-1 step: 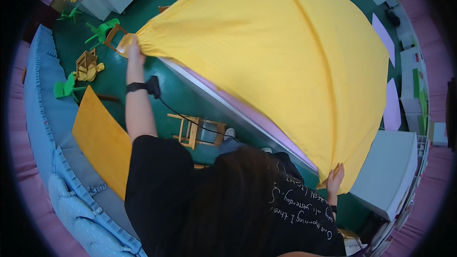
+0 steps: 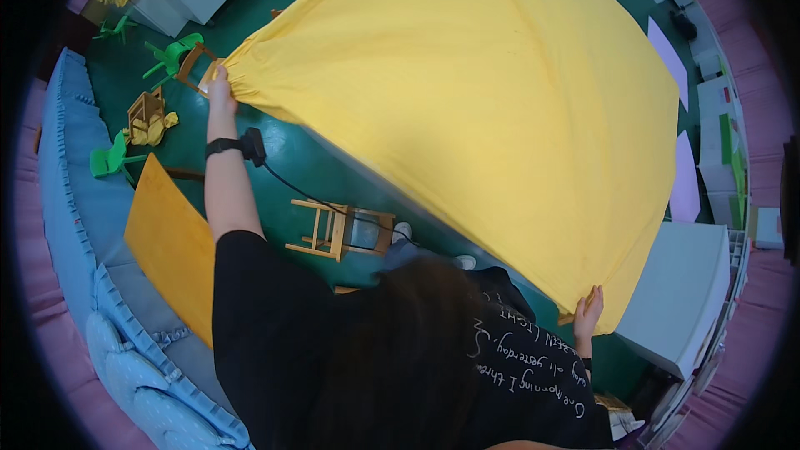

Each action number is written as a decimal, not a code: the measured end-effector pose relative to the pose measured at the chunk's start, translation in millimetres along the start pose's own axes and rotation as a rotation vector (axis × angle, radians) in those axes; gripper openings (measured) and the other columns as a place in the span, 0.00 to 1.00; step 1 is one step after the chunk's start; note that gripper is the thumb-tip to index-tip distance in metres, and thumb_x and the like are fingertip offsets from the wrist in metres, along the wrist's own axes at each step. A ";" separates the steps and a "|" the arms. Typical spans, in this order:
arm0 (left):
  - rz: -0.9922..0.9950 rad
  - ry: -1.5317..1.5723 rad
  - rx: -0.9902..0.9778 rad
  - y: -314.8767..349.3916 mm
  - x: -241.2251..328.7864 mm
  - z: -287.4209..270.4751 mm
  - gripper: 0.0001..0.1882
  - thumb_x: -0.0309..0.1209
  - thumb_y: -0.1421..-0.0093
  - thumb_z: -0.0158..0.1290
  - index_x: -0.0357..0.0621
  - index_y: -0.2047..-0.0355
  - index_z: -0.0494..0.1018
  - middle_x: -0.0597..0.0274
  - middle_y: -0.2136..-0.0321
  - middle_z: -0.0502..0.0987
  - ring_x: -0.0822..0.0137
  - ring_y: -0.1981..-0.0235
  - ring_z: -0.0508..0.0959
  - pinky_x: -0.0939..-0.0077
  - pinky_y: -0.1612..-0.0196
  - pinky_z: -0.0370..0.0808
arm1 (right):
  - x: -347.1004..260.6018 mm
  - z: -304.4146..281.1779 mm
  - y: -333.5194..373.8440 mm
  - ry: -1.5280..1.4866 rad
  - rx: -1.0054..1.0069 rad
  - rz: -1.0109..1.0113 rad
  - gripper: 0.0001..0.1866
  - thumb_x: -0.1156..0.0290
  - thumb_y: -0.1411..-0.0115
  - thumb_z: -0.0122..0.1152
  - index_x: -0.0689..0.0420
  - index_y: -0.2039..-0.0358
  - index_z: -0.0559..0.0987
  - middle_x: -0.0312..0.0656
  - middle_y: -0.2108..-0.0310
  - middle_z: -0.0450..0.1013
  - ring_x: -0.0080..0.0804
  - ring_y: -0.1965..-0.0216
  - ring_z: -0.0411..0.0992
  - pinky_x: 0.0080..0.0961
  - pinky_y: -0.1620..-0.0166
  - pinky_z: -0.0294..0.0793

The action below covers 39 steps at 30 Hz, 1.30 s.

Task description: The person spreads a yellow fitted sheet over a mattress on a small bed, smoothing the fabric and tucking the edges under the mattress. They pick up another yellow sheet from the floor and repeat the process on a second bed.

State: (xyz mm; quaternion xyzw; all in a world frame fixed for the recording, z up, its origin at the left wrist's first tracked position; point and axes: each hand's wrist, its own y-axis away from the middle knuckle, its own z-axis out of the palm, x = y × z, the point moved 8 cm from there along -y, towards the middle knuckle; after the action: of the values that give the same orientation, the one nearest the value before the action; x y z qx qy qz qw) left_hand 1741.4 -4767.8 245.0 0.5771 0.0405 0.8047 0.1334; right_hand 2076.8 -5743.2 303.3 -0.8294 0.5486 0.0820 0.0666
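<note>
A large yellow cloth (image 2: 467, 108) spreads in front of me over a table whose top it hides. My left hand (image 2: 221, 90), arm stretched far out, is closed on the cloth's left corner, where the fabric bunches into creases. At the near right corner my right hand (image 2: 588, 310) grips the cloth's edge, fingers upright against it. Between the two hands the near edge runs taut and diagonal. A black strap with a small device (image 2: 252, 147) sits on my left wrist, and a cable trails from it toward my body.
A wooden chair (image 2: 340, 232) stands close to my feet. To the left are an orange tabletop (image 2: 171, 246), a blue padded sofa (image 2: 71, 167), green chairs (image 2: 175, 56) and another wooden chair (image 2: 196, 67). A pale grey cabinet (image 2: 679, 287) is beside my right hand; purple panels (image 2: 685, 179) lie beyond.
My left hand has moved a little to the left, drawing the cloth tighter. The long fold has flattened, and the cloth now covers the purple strip along the table's near edge. My right hand stays about still.
</note>
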 end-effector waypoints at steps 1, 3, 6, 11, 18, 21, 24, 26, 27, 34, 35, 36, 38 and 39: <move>-0.015 -0.003 -0.008 -21.0 -4.2 -1.8 0.20 0.40 0.36 0.40 0.39 0.50 0.64 0.54 0.54 0.71 0.57 0.53 0.73 0.59 0.50 0.70 | -0.2 -0.2 3.7 0.014 0.005 -0.008 0.24 0.73 0.43 0.48 0.62 0.45 0.61 0.54 0.42 0.54 0.49 0.40 0.51 0.38 0.39 0.50; -0.037 -0.090 -0.048 -55.2 -29.0 -3.5 0.20 0.38 0.38 0.45 0.34 0.52 0.63 0.54 0.60 0.73 0.58 0.62 0.75 0.63 0.58 0.74 | 4.3 -6.0 7.4 0.018 -0.021 0.020 0.24 0.73 0.43 0.48 0.62 0.45 0.61 0.54 0.41 0.54 0.49 0.40 0.51 0.38 0.39 0.50; -0.164 -0.095 -0.002 -92.5 -41.2 -35.0 0.20 0.37 0.38 0.45 0.34 0.52 0.64 0.53 0.59 0.72 0.58 0.60 0.74 0.63 0.58 0.74 | 7.7 5.9 -0.3 -0.018 -0.055 0.021 0.24 0.72 0.42 0.48 0.62 0.45 0.61 0.54 0.41 0.54 0.49 0.40 0.51 0.38 0.39 0.50; -0.231 -0.099 0.230 -77.6 -101.2 -49.3 0.23 0.34 0.41 0.49 0.31 0.49 0.62 0.52 0.55 0.71 0.59 0.56 0.74 0.64 0.57 0.73 | 15.8 11.8 2.5 0.031 -0.032 0.081 0.25 0.71 0.41 0.47 0.62 0.44 0.60 0.55 0.40 0.52 0.49 0.39 0.50 0.38 0.39 0.49; -0.084 -1.278 0.131 -76.9 -72.6 -14.1 0.21 0.38 0.40 0.45 0.29 0.56 0.68 0.46 0.59 0.73 0.54 0.58 0.74 0.66 0.57 0.71 | 29.2 16.4 24.7 0.014 -0.024 0.181 0.25 0.69 0.40 0.45 0.62 0.43 0.59 0.55 0.40 0.51 0.49 0.38 0.49 0.38 0.38 0.47; -0.040 -0.909 0.217 -83.7 -76.6 -16.8 0.22 0.39 0.39 0.43 0.29 0.57 0.68 0.45 0.60 0.74 0.53 0.62 0.75 0.62 0.61 0.71 | 25.8 11.3 22.4 0.084 0.008 0.212 0.25 0.67 0.39 0.44 0.62 0.42 0.58 0.55 0.40 0.51 0.50 0.38 0.48 0.39 0.38 0.47; -0.164 -0.388 0.307 -88.6 -95.6 -40.7 0.20 0.37 0.40 0.45 0.30 0.56 0.68 0.48 0.60 0.74 0.54 0.64 0.76 0.62 0.64 0.72 | 34.9 20.9 16.6 0.114 0.011 0.185 0.25 0.66 0.38 0.43 0.62 0.42 0.57 0.55 0.40 0.51 0.50 0.38 0.48 0.39 0.38 0.47; -0.237 -0.428 0.170 -87.7 -89.9 -49.3 0.19 0.34 0.41 0.44 0.30 0.56 0.67 0.49 0.61 0.74 0.55 0.65 0.76 0.61 0.65 0.73 | 37.2 29.6 18.2 0.103 0.011 0.146 0.25 0.66 0.38 0.42 0.62 0.42 0.57 0.55 0.40 0.51 0.50 0.38 0.48 0.39 0.38 0.47; -0.317 -0.440 0.032 -85.5 -90.4 -45.7 0.17 0.31 0.42 0.43 0.30 0.56 0.66 0.51 0.62 0.74 0.56 0.65 0.76 0.61 0.66 0.73 | 32.4 34.0 13.4 0.095 0.002 0.149 0.26 0.65 0.38 0.42 0.62 0.42 0.57 0.55 0.40 0.51 0.50 0.38 0.48 0.39 0.38 0.47; 0.152 -1.743 0.118 -90.6 15.2 -83.4 0.20 0.33 0.42 0.37 0.30 0.59 0.71 0.39 0.58 0.73 0.49 0.56 0.74 0.58 0.59 0.72 | 26.8 48.5 2.8 0.020 -0.004 0.122 0.26 0.64 0.37 0.41 0.60 0.41 0.56 0.53 0.39 0.50 0.49 0.38 0.48 0.39 0.38 0.47; -0.033 -1.638 0.100 -70.8 -69.5 -76.0 0.21 0.37 0.41 0.38 0.31 0.61 0.73 0.38 0.57 0.71 0.49 0.54 0.72 0.61 0.56 0.70 | 29.0 27.6 24.8 0.110 0.001 0.184 0.26 0.64 0.37 0.41 0.60 0.41 0.56 0.53 0.39 0.50 0.49 0.38 0.48 0.39 0.38 0.47; -0.008 -1.700 0.014 -64.0 -78.5 -58.1 0.20 0.36 0.42 0.39 0.33 0.61 0.73 0.40 0.58 0.72 0.48 0.55 0.73 0.61 0.56 0.71 | 31.4 19.8 20.1 0.146 0.028 0.180 0.26 0.64 0.37 0.41 0.60 0.41 0.57 0.53 0.39 0.51 0.49 0.38 0.48 0.39 0.38 0.47; 0.052 -1.756 -0.064 -27.8 -84.3 -63.1 0.18 0.35 0.42 0.41 0.32 0.62 0.73 0.39 0.61 0.74 0.48 0.57 0.74 0.61 0.58 0.71 | 37.0 17.9 37.8 0.180 0.049 0.227 0.25 0.64 0.37 0.41 0.60 0.41 0.57 0.54 0.40 0.51 0.49 0.38 0.49 0.39 0.38 0.47; 0.056 -1.735 -0.118 -2.3 -106.5 -52.2 0.18 0.35 0.42 0.41 0.32 0.62 0.73 0.39 0.61 0.74 0.48 0.57 0.74 0.61 0.58 0.71 | 43.0 6.2 36.4 0.212 0.094 0.187 0.25 0.64 0.37 0.41 0.60 0.41 0.57 0.54 0.40 0.52 0.49 0.39 0.49 0.39 0.39 0.48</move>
State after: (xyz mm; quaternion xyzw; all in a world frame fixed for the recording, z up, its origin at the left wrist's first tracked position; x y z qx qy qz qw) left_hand 1724.5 -4788.8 129.4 0.9795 -0.1316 0.0845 0.1269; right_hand 2059.4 -5794.8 287.4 -0.7747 0.6306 -0.0261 0.0391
